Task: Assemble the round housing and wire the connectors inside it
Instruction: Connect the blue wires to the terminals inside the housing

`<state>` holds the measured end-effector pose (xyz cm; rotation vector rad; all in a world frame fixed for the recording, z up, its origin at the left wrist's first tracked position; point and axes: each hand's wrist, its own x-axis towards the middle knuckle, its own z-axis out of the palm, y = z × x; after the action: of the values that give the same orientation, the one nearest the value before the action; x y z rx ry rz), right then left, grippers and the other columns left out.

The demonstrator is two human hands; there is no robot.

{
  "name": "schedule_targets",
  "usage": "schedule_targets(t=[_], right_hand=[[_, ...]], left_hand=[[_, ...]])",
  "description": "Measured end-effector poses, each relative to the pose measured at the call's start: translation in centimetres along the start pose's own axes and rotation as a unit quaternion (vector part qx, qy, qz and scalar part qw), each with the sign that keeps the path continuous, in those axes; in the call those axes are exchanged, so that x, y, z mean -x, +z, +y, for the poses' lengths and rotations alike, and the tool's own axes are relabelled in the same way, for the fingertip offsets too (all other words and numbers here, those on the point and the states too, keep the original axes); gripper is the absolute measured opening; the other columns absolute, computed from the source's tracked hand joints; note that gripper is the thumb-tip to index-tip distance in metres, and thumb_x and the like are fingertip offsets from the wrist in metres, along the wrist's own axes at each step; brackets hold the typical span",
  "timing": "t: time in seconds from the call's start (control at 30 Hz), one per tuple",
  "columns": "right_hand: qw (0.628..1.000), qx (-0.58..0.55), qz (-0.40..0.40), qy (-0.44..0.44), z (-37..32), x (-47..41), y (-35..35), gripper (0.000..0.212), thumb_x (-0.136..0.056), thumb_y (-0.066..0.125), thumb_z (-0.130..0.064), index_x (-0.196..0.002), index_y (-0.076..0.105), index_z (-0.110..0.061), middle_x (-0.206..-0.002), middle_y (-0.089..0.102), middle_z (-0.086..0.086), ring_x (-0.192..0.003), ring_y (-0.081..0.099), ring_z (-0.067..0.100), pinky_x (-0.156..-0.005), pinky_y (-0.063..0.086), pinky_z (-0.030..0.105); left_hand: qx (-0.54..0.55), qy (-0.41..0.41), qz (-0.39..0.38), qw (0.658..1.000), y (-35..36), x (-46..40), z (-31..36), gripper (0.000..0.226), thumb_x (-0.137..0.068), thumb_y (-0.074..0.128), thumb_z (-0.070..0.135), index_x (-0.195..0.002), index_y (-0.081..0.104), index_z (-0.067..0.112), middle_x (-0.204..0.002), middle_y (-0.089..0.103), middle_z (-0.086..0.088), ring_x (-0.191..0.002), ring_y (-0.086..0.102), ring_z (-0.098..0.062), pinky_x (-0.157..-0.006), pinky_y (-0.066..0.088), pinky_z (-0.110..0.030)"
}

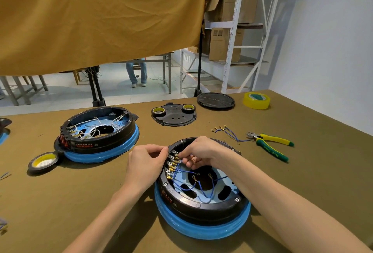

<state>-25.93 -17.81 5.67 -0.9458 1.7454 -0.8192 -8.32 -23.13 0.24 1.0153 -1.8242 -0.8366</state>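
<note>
A round black housing (pixel 203 208) on a blue-wrapped base lies in front of me, its pale blue inner plate crossed by blue wires (pixel 189 174). A row of brass connectors (pixel 173 164) lines its left inner wall. My left hand (pixel 146 165) grips the housing's left rim from outside, fingers curled at the top. My right hand (pixel 198 152) reaches inside and pinches a blue wire end at the upper connectors. A second housing (pixel 99 131) with white wires sits at the left.
Yellow-green pliers (pixel 270 144) and loose blue wires (pixel 228 133) lie to the right. A black cover plate (pixel 174 118) carrying two tape rolls, a round lid (pixel 215 100), a yellow tape roll (pixel 256 100) and a dark tape roll (pixel 43 162) surround the work.
</note>
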Motion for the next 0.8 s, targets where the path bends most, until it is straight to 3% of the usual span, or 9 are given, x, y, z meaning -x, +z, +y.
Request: schedule_targets(t=[0.27,0.57,0.8], right_hand=[[1.000,-0.002,0.006,-0.020,0.13,-0.02,-0.08,0.007,-0.093,0.070,-0.005,-0.089,0.071,0.000,-0.060,0.067,0.003,-0.047,0.060,0.010,-0.046,0.050,0.019],[1.000,-0.009,0.004,-0.023,0.26,-0.12,0.08,0.007,-0.094,0.069,-0.005,-0.091,0.071,0.001,-0.061,0.068,0.003,-0.048,0.062,0.010,-0.047,0.051,0.019],[1.000,-0.017,-0.011,-0.013,0.17,-0.31,0.03,0.008,-0.095,0.069,-0.006,-0.093,0.071,0.002,-0.063,0.069,0.004,-0.050,0.063,0.009,-0.049,0.052,0.019]], left_hand=[[0.013,-0.004,-0.012,1.000,-0.11,-0.04,-0.14,0.011,-0.094,0.071,0.030,-0.090,0.081,0.031,-0.080,0.074,0.026,-0.081,0.069,0.009,-0.061,0.050,-0.006],[0.019,-0.015,-0.015,1.000,-0.11,-0.10,-0.23,0.012,-0.094,0.071,0.031,-0.094,0.083,0.027,-0.081,0.076,0.021,-0.081,0.070,0.006,-0.068,0.055,-0.018],[0.010,-0.010,-0.011,1.000,-0.10,-0.13,-0.28,0.013,-0.094,0.071,0.031,-0.095,0.083,0.026,-0.081,0.076,0.021,-0.082,0.069,0.007,-0.061,0.051,-0.009]])
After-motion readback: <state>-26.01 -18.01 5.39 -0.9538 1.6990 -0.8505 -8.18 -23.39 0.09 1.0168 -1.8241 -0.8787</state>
